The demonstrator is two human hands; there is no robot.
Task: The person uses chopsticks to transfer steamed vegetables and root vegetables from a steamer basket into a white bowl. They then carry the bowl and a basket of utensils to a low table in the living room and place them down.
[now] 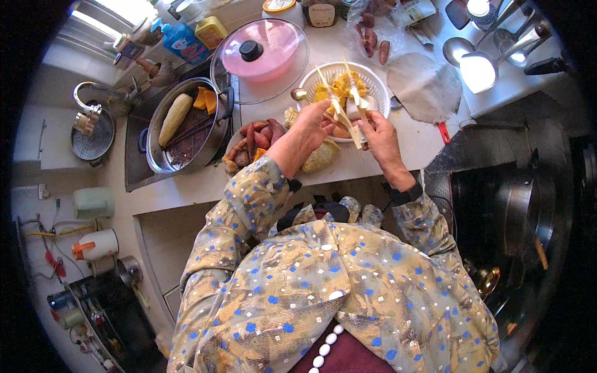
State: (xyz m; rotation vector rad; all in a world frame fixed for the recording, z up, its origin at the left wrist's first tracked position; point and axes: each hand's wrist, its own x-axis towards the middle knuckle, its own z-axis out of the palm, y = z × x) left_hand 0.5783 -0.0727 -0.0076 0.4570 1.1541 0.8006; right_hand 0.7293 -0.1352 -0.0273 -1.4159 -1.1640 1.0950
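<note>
My left hand (313, 122) and my right hand (378, 136) come together over a white plastic colander (386, 100). Between them are two pale, stick-like utensils (336, 105) with thin pointed tips and ridged necks. Each hand grips one near its lower end; whether the two are joined there, I cannot tell. Inside the colander lie yellow pumpkin-like pieces (350, 83) and a whitish chunk (358, 108), partly hidden by the utensils. A spoon (298, 94) rests at its left rim. Below my left wrist, a mottled yellowish lump (322, 157) sits on the counter.
Left of my hands are a heap of purple-skinned sweet potatoes (263, 135) and a steel pot (150, 151) with corn (175, 119) and pumpkin pieces. Behind lies a glass lid (298, 74). A grey cloth (422, 86) and several ladles (480, 70) are on the right.
</note>
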